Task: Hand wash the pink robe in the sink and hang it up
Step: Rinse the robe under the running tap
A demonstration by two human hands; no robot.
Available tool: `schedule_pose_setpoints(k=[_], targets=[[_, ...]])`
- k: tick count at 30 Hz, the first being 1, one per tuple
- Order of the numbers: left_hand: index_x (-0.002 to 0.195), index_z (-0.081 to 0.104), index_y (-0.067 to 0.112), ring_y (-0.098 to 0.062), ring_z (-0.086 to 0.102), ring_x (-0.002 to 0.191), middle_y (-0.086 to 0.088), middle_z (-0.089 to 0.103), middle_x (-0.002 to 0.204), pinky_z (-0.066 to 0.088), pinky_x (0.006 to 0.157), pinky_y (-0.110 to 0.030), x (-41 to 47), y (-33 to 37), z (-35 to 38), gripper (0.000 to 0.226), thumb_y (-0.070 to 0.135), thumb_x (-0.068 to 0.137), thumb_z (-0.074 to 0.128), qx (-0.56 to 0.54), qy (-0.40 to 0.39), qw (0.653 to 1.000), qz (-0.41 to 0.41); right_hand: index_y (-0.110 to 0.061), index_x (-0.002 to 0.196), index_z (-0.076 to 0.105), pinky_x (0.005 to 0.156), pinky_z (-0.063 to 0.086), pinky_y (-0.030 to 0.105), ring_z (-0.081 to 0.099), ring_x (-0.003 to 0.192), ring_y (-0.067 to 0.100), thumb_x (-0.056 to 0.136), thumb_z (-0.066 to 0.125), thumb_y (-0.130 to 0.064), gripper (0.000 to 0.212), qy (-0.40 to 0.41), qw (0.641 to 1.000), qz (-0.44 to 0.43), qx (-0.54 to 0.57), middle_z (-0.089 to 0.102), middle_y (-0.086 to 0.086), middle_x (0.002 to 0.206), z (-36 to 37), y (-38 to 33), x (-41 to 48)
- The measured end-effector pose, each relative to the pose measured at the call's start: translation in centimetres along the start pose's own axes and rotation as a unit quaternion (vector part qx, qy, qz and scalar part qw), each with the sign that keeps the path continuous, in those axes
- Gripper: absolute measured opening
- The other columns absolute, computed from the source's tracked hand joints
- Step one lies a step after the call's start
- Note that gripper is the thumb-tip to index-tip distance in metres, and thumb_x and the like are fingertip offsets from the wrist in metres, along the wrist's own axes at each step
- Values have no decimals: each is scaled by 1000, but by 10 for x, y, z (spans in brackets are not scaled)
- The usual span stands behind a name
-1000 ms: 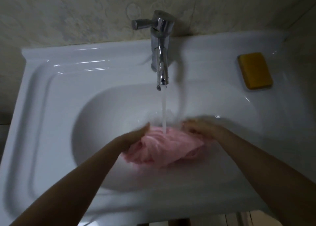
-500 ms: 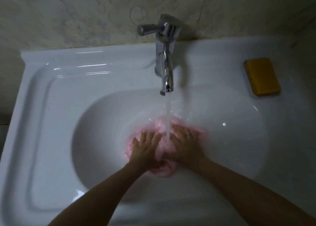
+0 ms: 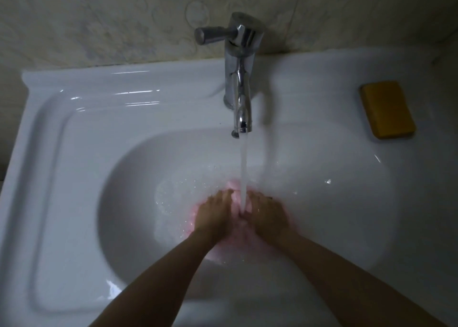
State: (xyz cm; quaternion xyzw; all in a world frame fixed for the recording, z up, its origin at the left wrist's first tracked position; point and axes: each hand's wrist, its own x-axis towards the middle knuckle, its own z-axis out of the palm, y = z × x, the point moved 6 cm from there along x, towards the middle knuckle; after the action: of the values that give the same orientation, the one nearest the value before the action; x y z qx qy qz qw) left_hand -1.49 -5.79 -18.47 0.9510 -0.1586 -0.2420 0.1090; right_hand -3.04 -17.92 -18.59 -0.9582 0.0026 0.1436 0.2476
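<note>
Sink: white and glossy, with a broad flat ledge on the left and the basin in the middle.
Left hand: down in the basin, palm down, fingers stretched toward the tap and pressing on the robe.
Robe: a wet pink bundle at the basin bottom, under both hands. Only its edges show, past the fingertips, at the left hand's outer side and below the wrists.
Hands together: side by side, nearly touching, with a narrow gap between them.
Water: a steady stream falling into that gap and onto the robe. Droplets and foam-like specks spread to the left of the hands.
Tap: chrome, at the back rim against the patterned wall. Its lever points left and its spout hangs over the basin.
Right hand: palm down like the left, fingers laid forward, pressing the robe.
Soap: a yellow bar on the right ledge, well apart from the hands.
In the way: both hands and forearms cover most of the robe, and motion blur softens the fingers.
</note>
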Motion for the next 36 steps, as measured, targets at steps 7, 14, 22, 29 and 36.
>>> schedule_pose_setpoints(k=[7, 14, 22, 29, 36], targets=[[138, 33, 18, -28, 57, 109, -9, 53, 127, 49, 91, -39, -12, 7, 3, 53, 25, 89, 54, -66, -37, 995, -57, -29, 124, 53, 92, 41, 33, 58, 112, 29, 98, 30, -53, 42, -115, 983, 123, 67, 63, 9, 120, 1, 1, -13], [140, 31, 14, -32, 36, 125, -13, 28, 143, 41, 98, -42, -51, 3, 13, 61, 45, 88, 36, -50, -23, 997, -45, -28, 118, 62, 97, 40, 31, 58, 114, 24, 91, 38, -62, 50, -160, 962, 195, 104, 65, 4, 119, 5, -8, -35], [141, 34, 16, -26, 34, 129, -6, 31, 148, 31, 106, -34, -77, 5, -4, 62, 43, 88, 52, -15, -97, 994, 49, -32, 140, 42, 108, 33, 38, 40, 131, 25, 85, 50, -61, 63, -195, 974, 100, 55, 34, 1, 148, -12, -30, -69], [149, 17, 18, -26, 27, 138, -4, 20, 154, 27, 112, -36, -93, 0, -24, 91, 56, 78, 59, -113, -282, 953, 22, -28, 136, 44, 97, 41, 32, 49, 118, 20, 59, 69, -69, 91, -297, 948, 97, 61, 51, -2, 135, -20, -32, -88], [137, 38, 26, -15, 44, 124, 4, 45, 137, 35, 105, -31, -108, 4, -33, 70, 44, 76, 67, -118, -157, 980, 38, -25, 129, 46, 95, 47, 38, 58, 110, 25, 72, 69, -57, 70, -236, 962, 116, 76, 60, 4, 120, -25, -45, -90]])
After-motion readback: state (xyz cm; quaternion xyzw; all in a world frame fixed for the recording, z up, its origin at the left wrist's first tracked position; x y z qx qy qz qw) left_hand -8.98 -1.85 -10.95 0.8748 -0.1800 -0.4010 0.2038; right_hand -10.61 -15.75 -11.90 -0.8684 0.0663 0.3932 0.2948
